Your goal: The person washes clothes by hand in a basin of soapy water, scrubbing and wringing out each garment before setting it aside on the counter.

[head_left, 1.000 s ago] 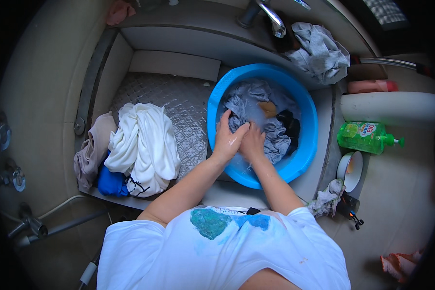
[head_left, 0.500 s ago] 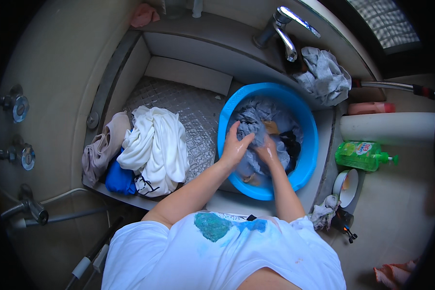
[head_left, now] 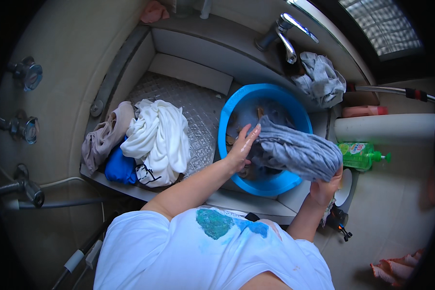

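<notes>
My right hand (head_left: pixel 325 187) grips a twisted bundle of wet grey-blue cloth (head_left: pixel 297 151), raised across the right side of the blue basin (head_left: pixel 262 186). My left hand (head_left: pixel 241 151) is at the bundle's other end, fingers apart, fingertips touching it. More soaking clothes lie in cloudy water below, partly hidden. Left of the basin, white fabric (head_left: pixel 157 142), a beige garment (head_left: pixel 101 145) and a blue cloth (head_left: pixel 118 166) are piled in the sink (head_left: pixel 203 145).
Behind stand a chrome faucet (head_left: pixel 287 43) and a grey cloth (head_left: pixel 319 79). At right are a green pump bottle (head_left: pixel 357 157), a pink bottle (head_left: pixel 360 111), a white cylinder (head_left: pixel 382 126) and a round white dish (head_left: pixel 343 191). Wall valves (head_left: pixel 29 130) are at left.
The grey-blue cloth has come up out of the water into a long bundle. My right hand has moved right and toward me; my left stays near the basin's left side.
</notes>
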Available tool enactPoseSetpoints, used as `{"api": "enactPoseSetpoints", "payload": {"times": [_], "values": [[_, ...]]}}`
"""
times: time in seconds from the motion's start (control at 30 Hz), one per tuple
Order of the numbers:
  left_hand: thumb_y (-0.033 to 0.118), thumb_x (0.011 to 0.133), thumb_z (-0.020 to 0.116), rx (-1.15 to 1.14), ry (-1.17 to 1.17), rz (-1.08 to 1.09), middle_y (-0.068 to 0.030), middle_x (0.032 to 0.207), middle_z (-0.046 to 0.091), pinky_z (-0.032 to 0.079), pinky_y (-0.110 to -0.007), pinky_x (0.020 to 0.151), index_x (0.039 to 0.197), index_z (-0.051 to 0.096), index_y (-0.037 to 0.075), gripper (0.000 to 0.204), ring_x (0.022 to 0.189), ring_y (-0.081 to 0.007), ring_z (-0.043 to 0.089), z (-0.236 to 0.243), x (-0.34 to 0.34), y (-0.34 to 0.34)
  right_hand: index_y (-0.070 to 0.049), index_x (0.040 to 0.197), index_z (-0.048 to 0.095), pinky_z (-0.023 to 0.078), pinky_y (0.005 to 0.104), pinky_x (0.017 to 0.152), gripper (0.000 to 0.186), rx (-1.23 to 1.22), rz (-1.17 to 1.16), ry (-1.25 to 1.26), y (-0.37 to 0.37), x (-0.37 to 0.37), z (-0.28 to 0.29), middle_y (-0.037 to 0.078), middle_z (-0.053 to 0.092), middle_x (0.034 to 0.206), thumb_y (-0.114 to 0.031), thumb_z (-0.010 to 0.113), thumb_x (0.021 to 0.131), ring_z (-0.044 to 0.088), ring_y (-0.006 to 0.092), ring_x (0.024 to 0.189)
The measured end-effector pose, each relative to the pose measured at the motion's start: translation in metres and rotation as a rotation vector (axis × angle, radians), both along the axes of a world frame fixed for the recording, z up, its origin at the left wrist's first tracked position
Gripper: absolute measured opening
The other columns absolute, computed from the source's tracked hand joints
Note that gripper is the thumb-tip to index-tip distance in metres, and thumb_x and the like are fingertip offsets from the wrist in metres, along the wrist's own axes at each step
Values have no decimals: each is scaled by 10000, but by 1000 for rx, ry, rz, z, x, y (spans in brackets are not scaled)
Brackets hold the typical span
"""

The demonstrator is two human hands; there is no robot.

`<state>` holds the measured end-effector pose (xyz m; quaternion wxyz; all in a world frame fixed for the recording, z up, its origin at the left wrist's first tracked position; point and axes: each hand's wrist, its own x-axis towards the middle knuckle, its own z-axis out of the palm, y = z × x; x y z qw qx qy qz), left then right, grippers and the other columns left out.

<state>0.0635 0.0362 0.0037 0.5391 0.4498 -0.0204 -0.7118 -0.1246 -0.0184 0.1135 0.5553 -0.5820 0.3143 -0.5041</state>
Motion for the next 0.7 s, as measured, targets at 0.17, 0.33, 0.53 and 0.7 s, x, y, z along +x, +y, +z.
{"api": "enactPoseSetpoints", "payload": {"times": [0.17,0.33,0.53,0.7], "values": [[417,882,518,-243,541,40,-62,1090,597,451,-279,861,1178,505,83,446,982,-154,579,-12,-6,-4,38,1231,387,414,381,930,670,102,106,-202,17,14,-7,178,527,1151,-27,692,638,541,264,1056],[254,900,494,-307,598,57,-81,1083,601,466,-309,857,1136,541,55,313,974,-177,590,-17,-2,-3,15,1275,356,383,386,959,549,436,227,-286,-18,8,-49,165,494,1201,-172,514,783,504,270,1094],[123,847,536,-358,151,215,-71,1085,584,455,-311,881,1150,515,20,321,975,-172,576,-19,-7,0,-50,1320,360,328,410,1020,752,689,250,-136,-23,3,-97,102,440,1316,-585,505,811,429,267,1200],[153,702,634,-597,-780,203,-166,988,571,414,-361,867,949,589,-14,302,966,-262,545,-7,-11,5,-41,1293,399,370,391,994,693,814,255,-235,-12,39,-99,122,490,1258,-512,560,810,482,263,1146]]}}
